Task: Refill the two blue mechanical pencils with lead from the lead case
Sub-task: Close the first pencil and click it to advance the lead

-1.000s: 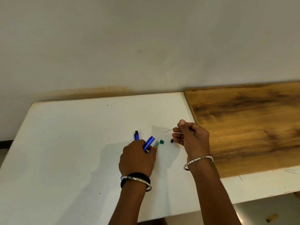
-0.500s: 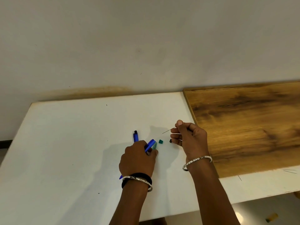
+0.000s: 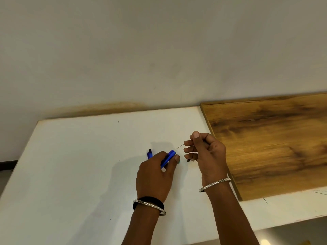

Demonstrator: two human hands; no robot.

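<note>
So the setup is a plain white tabletop (image 3: 70,174) pushed up against a pale wall (image 3: 159,50), and there's a yellowish-brown stain (image 3: 109,106) along the wall right where it meets the far edge of the table. On the right side a wood-grain board (image 3: 274,144) lies flat on the white surface, reaching back to the wall, with a strip of white showing on its near side. A couple of thin dark lines, maybe loose leads (image 3: 320,192), lie on that near-right strip, too thin to be sure. The left hand (image 3: 155,175) is closed around one blue mechanical pencil (image 3: 168,159), its open end angled up toward the right. The second blue pencil (image 3: 149,153) lies on the table just left of it, mostly hidden behind the hand, black tip pointing away. The right hand (image 3: 207,154) is curled up, pinching a thin lead (image 3: 180,146) between thumb and fingers, the lead sticking out left toward the held pencil's end without touching it. A small dark bit (image 3: 188,160) peeks out under the right fingers, can't tell what it is. Both wrists have silver bangles.
</note>
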